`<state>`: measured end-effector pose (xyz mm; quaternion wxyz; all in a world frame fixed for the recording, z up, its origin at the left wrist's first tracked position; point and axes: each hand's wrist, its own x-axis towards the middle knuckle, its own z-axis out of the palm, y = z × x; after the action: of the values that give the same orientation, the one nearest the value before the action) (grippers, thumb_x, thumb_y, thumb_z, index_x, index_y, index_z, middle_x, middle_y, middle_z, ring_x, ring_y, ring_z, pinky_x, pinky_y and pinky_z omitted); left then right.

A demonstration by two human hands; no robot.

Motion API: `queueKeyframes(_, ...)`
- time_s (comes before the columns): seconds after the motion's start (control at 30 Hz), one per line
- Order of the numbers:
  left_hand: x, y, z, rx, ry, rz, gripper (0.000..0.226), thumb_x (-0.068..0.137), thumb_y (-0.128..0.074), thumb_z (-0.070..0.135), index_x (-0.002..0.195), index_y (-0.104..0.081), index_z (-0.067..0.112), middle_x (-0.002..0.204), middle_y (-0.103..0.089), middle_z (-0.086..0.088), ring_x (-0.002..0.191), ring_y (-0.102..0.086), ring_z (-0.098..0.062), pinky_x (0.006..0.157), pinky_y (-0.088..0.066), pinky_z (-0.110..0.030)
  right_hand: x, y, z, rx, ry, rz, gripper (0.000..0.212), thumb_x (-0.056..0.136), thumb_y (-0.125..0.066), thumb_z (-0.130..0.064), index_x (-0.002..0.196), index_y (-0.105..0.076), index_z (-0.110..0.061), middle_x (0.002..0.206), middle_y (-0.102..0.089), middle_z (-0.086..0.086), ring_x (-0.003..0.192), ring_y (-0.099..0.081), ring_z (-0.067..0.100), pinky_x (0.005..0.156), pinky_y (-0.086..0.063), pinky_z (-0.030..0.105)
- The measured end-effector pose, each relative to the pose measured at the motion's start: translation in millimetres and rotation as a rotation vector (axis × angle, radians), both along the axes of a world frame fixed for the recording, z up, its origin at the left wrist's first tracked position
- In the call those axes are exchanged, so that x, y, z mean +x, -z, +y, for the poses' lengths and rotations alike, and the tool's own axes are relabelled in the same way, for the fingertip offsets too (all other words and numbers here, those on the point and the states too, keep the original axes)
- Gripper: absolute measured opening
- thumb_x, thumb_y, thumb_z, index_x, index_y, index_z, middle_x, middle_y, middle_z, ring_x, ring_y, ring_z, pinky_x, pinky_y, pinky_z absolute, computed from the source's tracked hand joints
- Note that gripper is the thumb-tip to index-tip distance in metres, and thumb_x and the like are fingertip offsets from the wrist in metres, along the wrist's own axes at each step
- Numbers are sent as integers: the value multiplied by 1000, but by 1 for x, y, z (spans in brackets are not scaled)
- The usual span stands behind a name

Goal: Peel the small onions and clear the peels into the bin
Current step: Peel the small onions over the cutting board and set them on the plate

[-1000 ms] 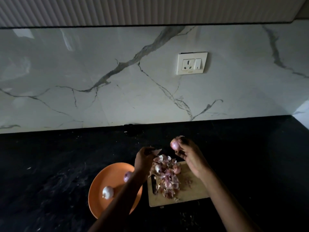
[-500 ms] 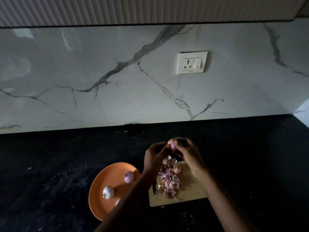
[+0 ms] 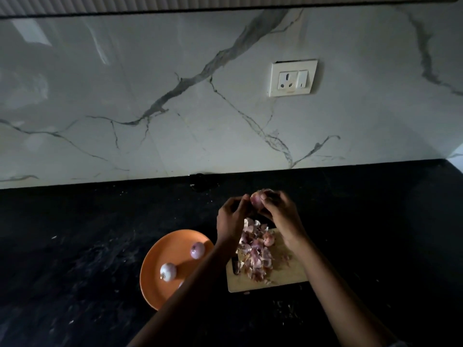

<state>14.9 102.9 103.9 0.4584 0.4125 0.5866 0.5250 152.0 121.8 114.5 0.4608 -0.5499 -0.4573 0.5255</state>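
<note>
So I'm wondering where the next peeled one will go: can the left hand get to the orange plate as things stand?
Probably yes. The orange plate lies just beside and below the left hand, with nothing between them, and its forearm already crosses the plate's rim. But that hand and the right hand are both gripping the onion.

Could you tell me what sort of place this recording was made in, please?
Most likely a home kitchen: a dark stone counter under a marble-look backsplash with a wall socket, and a wooden chopping board heaped with onion peels.
</note>
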Motion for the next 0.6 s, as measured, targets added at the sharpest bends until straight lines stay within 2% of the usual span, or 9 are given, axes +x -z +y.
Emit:
queueKeyframes(0.07, 1, -3, -1, 10, -5, 6, 34, 80, -71, 57, 96, -69, 27, 91, -75, 1, 87, -74, -17, 84, -59, -49, -1, -1, -1, 3, -21, -48, 35, 85, -74, -50, 110, -63, -28, 107, -73, -2, 101, -71, 13, 94, -57, 44)
queueKeyframes(0.13, 2, 0, -1, 49, -33, 50, 24, 84, -75, 47, 92, -65, 26, 88, -73, 1, 84, -72, -16, 80, -60, -45, -3, -2, -2, 15, -26, -68, 34, 83, -74, -53, 107, -63, -32, 106, -73, -5, 101, -70, 11, 93, -57, 42)
queueKeyframes(0.27, 4, 3, -2, 88, -86, 158, 15, 93, -70, 33, 90, -59, 22, 85, -67, 2, 78, -66, -6, 67, -52, -24, -4, -1, 0, 8, 5, -40, 53, 67, -74, -66, 106, -65, -31, 108, -73, -2, 102, -70, 15, 94, -56, 48)
queueKeyframes(0.33, 4, 1, -2, 76, -90, 187, 15, 93, -70, 30, 91, -58, 21, 84, -65, 5, 73, -62, 4, 62, -47, -13, -3, 0, 0, 0, 4, -31, 48, 70, -76, -62, 106, -66, -31, 108, -73, -2, 103, -70, 15, 95, -56, 48)
queueKeyframes(0.4, 3, 0, 0, 61, -99, 200, 16, 91, -72, 27, 91, -58, 19, 82, -64, 7, 70, -60, 8, 60, -46, -9, -2, -1, 1, -12, 1, 23, 43, 74, -78, -54, 107, -68, -28, 109, -74, 0, 104, -70, 17, 97, -55, 50)
queueKeyframes(0.5, -4, 7, 4, -1, -103, 254, 16, 89, -74, 23, 94, -59, 21, 84, -65, 10, 74, -62, 6, 64, -47, -13, 1, -1, 0, -12, -29, 69, 45, 77, -78, -47, 113, -68, -22, 113, -73, 3, 109, -69, 19, 100, -53, 51)
queueKeyframes(0.6, -14, 15, 7, -110, -3, 309, 10, 91, -69, 17, 98, -65, 22, 92, -69, 9, 87, -67, -11, 76, -52, -29, 6, 0, -4, 58, -64, -55, 41, 77, -76, -52, 113, -67, -33, 116, -72, -3, 112, -67, 16, 97, -55, 45)
